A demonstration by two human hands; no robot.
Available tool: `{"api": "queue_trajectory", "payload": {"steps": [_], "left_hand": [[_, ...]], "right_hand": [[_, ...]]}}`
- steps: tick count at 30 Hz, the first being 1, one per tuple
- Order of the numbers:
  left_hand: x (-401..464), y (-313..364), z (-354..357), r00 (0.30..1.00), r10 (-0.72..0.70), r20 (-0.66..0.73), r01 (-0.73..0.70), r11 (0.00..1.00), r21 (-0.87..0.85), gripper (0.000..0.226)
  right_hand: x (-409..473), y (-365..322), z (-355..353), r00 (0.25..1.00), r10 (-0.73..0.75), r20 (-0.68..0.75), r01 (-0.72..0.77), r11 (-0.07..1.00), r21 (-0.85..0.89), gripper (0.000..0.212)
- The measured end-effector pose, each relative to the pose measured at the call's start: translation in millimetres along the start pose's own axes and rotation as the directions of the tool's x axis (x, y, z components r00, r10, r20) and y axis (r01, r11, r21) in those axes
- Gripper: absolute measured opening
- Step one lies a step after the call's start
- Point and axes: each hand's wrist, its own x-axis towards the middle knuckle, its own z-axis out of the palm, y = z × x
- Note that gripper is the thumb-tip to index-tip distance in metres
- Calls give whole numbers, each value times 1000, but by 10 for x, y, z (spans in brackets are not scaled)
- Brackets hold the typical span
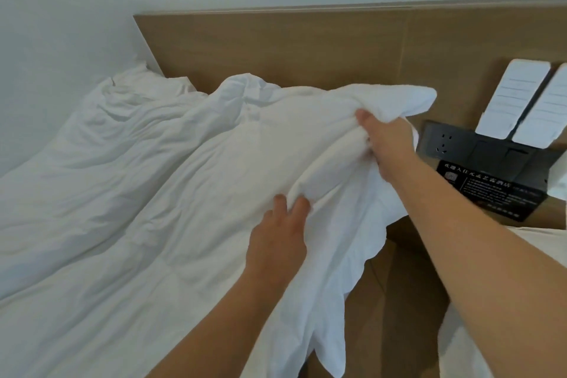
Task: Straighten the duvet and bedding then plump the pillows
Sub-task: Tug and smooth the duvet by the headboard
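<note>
The right hand [387, 144] grips a bunched fold of the white duvet [159, 199] near its top corner, fingers curled into the cloth and thumb on top, lifting that corner clear of the bed's right edge. The left hand [277, 239] lies lower along the same raised fold, fingers curled and pinching the fabric at the fingertips. The duvet spreads rumpled across the bed towards the left wall, its right edge hanging in scallops over the side. Its top end lies crumpled against the wooden headboard [276, 49]. Beyond the right hand, at the headboard's right end, sit a dark socket panel [445, 144], a black printed card [491, 190] and two white slippers [512, 95].
</note>
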Motion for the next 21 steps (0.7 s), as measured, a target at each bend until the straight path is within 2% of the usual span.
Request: {"api": "queue_trajectory", "payload": {"steps": [1, 2, 4, 5, 7, 9, 11, 13, 16, 18, 21], "left_hand": [[3, -54, -7, 998, 35, 49, -34, 999, -35, 50], [-26, -101, 15, 992, 83, 99, -77, 995, -62, 52], [-192, -157, 114, 956, 187, 227, -180, 982, -51, 61], [-319, -150, 195, 929, 213, 302, -218, 976, -17, 69], [-616, -101, 375, 905, 148, 399, -183, 982, 53, 84], [-933, -41, 526, 916, -26, 399, -7, 997, 82, 96], [-1257, -39, 671, 898, -155, 412, 136, 988, 75, 103], [-1596, -140, 786, 865, -234, 444, 215, 972, 95, 106], [-2092, -510, 855, 794, -366, 485, 289, 930, 227, 101], [-2364, -779, 806, 732, -424, 533, 289, 902, 321, 88], [-2615, -1041, 676, 708, -393, 586, 240, 915, 324, 75]], "right_hand": [[-66, 101, 52, 995, 93, 33, -96, 988, 117, 72], [-110, 289, 92, 974, 221, 54, -227, 958, 173, 92], [-229, 684, 116, 913, 407, 28, -406, 897, 175, 129], [-311, 821, 108, 886, 463, -19, -454, 875, 167, 131], [-493, 990, 110, 840, 525, -136, -511, 851, 121, 122], [-731, 1123, 151, 814, 550, -186, -541, 835, 98, 115], [-1003, 1216, 292, 816, 535, -218, -543, 839, 26, 111], [-1309, 1310, 489, 833, 509, -219, -534, 843, -71, 110], [-1789, 1572, 766, 824, 525, -212, -556, 821, -129, 105], [-2149, 1786, 969, 808, 549, -213, -583, 797, -156, 97], [-2674, 2007, 1391, 743, 658, -121, -669, 732, -129, 76]]}}
